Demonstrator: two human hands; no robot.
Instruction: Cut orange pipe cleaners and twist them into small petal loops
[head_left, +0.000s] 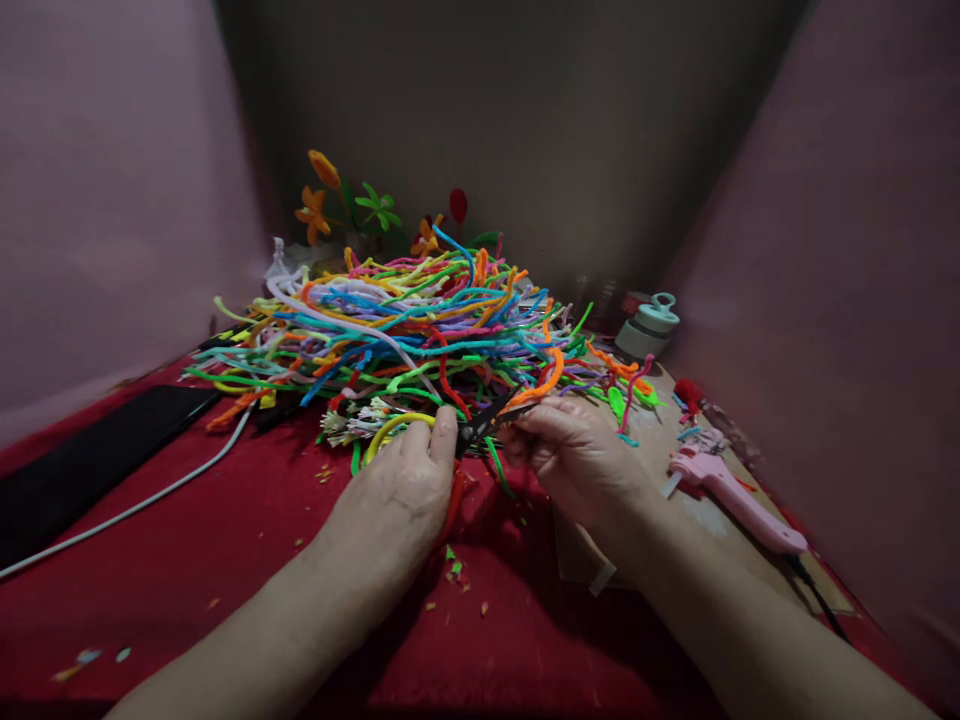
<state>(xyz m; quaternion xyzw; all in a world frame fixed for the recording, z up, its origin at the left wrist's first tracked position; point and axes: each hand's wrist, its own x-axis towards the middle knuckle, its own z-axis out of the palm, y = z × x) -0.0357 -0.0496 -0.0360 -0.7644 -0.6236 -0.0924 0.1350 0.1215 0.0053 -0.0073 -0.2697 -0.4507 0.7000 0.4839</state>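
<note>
My left hand is closed around the red handles of a pair of scissors, whose dark blades point up and right. My right hand is closed in a pinch beside the blade tips, at the end of an orange pipe cleaner. A yellow pipe cleaner curves beside my left fingers. Behind both hands lies a large heap of multicoloured pipe cleaners. What sits inside my right fingers is mostly hidden.
A pink glue gun rests on a board at the right. Behind stand a pale-lidded bottle and fuzzy flowers. A black strip and white cord lie left on the red cloth, among small scraps.
</note>
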